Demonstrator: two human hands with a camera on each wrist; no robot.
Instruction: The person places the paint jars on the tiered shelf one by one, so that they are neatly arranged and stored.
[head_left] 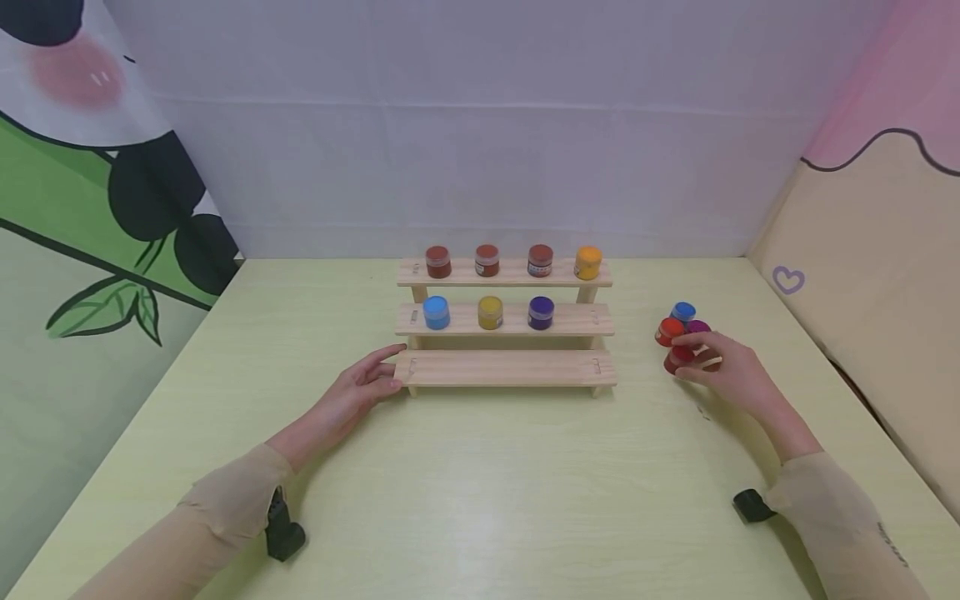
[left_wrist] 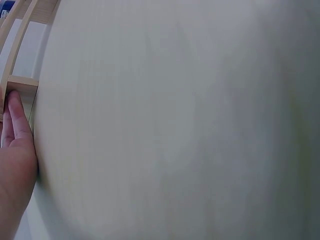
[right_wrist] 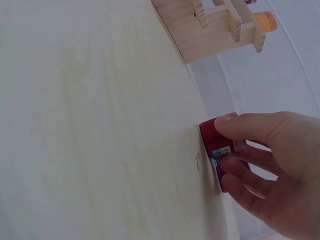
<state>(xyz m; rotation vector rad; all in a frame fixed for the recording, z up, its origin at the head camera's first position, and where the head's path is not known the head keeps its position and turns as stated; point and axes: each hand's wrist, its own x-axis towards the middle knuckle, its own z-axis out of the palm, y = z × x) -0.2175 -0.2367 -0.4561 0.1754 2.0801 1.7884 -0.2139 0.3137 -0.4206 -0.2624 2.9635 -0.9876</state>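
Note:
A three-tier wooden display rack [head_left: 504, 368] stands mid-table. At the left end of its lowest step, my left hand [head_left: 365, 385] holds the wood, thumb by the front edge and forefinger farther back. The left wrist view shows this hand [left_wrist: 17, 150] against the rack's end [left_wrist: 23, 84]. To the right of the rack, my right hand [head_left: 723, 367] pinches a small dark red paint jar [head_left: 678, 359] between thumb and fingers. That jar [right_wrist: 216, 137] is tilted in the right wrist view. Close by stand an orange-red jar [head_left: 670, 332], a blue jar [head_left: 683, 312] and a partly hidden purple jar [head_left: 697, 326].
Along the top step are several jars, brownish red ones [head_left: 487, 261] and an orange one [head_left: 588, 262]. The middle step carries a light blue jar [head_left: 436, 312], a yellow jar [head_left: 491, 312] and a dark violet jar [head_left: 541, 313]. Cloth walls [head_left: 487, 167] surround the table.

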